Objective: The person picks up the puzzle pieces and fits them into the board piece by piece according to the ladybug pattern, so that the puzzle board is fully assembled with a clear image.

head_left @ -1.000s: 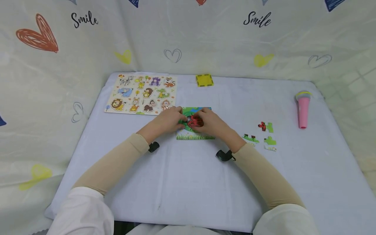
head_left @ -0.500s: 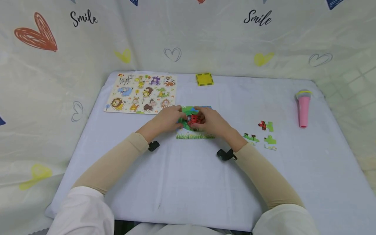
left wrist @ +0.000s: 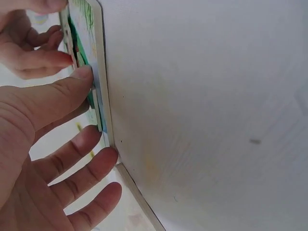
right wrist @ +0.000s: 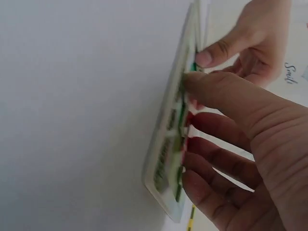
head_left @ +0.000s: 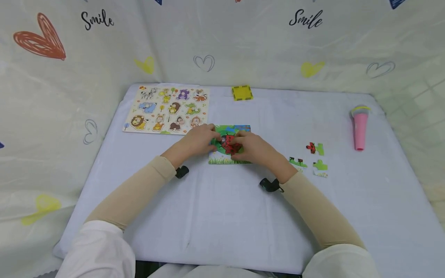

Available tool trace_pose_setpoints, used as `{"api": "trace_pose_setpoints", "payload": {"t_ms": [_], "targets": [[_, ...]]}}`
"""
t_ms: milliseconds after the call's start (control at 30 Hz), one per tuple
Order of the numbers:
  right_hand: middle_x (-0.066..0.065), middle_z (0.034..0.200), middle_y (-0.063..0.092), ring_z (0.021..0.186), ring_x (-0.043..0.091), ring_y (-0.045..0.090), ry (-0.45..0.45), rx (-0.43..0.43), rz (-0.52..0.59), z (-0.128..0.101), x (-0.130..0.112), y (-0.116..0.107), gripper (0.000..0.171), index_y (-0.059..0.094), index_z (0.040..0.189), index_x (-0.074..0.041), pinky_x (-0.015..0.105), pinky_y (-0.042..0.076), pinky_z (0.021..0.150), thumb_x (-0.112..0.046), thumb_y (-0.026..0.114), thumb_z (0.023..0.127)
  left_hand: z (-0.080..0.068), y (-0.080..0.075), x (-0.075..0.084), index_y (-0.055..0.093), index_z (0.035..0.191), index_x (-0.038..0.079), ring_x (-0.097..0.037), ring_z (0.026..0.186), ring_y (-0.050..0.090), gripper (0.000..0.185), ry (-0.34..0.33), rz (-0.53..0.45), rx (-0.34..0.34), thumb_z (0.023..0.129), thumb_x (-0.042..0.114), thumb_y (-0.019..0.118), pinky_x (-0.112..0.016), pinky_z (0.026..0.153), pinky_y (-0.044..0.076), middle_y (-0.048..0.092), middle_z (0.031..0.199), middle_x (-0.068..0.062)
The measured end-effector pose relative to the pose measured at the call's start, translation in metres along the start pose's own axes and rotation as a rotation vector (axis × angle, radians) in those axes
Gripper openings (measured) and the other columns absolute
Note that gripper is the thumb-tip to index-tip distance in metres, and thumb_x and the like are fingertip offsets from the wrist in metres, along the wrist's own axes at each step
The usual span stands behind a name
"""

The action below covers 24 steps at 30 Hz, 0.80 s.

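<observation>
A small puzzle board (head_left: 222, 159) with a ladybug picture (head_left: 227, 143), green leaves and a grass strip lies mid-table. My left hand (head_left: 199, 139) rests at its left side, thumb and fingertips touching pieces and the edge. In the left wrist view, that left hand (left wrist: 53, 125) has its fingers spread and fairly straight. My right hand (head_left: 257, 148) is over the board's right part, thumb and curled fingers around a red ladybug puzzle piece (head_left: 238, 148). In the right wrist view, the right hand's thumb and fingertips (right wrist: 191, 178) meet the board's top; the piece's exact seating is hidden.
Several loose jigsaw pieces (head_left: 320, 165) lie right of the board. An animal puzzle board (head_left: 167, 110) stands back left, close to the left hand. A yellow square tile (head_left: 242, 93) is at the back edge. A pink toy microphone (head_left: 360, 129) lies far right on the white table (head_left: 208, 224).
My right hand has drawn slightly back and to the right, its index finger lower over the ladybug. More of the board's upper right shows. The left hand stays where it was.
</observation>
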State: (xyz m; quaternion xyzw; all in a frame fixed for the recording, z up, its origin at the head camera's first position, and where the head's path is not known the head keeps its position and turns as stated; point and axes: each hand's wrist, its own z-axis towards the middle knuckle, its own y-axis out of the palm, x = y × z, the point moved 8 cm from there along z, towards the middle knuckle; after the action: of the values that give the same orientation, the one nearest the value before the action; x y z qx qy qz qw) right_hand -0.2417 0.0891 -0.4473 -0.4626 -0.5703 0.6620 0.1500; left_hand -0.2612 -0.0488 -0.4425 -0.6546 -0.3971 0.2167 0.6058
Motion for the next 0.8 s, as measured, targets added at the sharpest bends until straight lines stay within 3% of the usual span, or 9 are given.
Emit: {"api": "trace_pose_setpoints", "payload": {"t_ms": [267, 567, 800], "targets": [[0.011, 0.134, 0.063, 0.113, 0.026, 0.063, -0.020, -0.036, 0.002, -0.0018, -0.0011, -0.0023, 0.048, 0.072, 0.131, -0.009, 0.042, 0.056, 0.096, -0.030, 0.083, 0.088, 0.0013, 0.0017, -0.0006, 0.072, 0.131, 0.021, -0.025, 0.105, 0.061, 0.038, -0.006, 0.010, -0.010, 0.096, 0.033, 0.075, -0.040, 0.090, 0.053, 0.062, 0.122, -0.008], [0.010, 0.128, 0.066, 0.107, 0.025, 0.064, -0.026, 0.003, 0.001, -0.0010, -0.0028, -0.0037, 0.049, 0.071, 0.129, -0.007, 0.041, 0.056, 0.092, -0.027, 0.084, 0.087, 0.0043, 0.0022, 0.0031, 0.057, 0.149, 0.023, -0.024, 0.098, 0.060, 0.059, 0.011, 0.069, -0.027, 0.095, 0.037, 0.075, -0.041, 0.083, 0.055, 0.059, 0.123, -0.010], [0.015, 0.134, 0.059, 0.115, 0.028, 0.060, 0.048, -0.026, 0.028, 0.0029, 0.0017, 0.0009, 0.062, 0.062, 0.139, -0.003, 0.042, 0.055, 0.097, -0.030, 0.082, 0.088, 0.0043, 0.0021, 0.0024, 0.062, 0.146, 0.024, -0.023, 0.095, 0.060, 0.054, 0.005, 0.057, -0.030, 0.095, 0.036, 0.076, -0.038, 0.079, 0.054, 0.061, 0.120, -0.009]]}}
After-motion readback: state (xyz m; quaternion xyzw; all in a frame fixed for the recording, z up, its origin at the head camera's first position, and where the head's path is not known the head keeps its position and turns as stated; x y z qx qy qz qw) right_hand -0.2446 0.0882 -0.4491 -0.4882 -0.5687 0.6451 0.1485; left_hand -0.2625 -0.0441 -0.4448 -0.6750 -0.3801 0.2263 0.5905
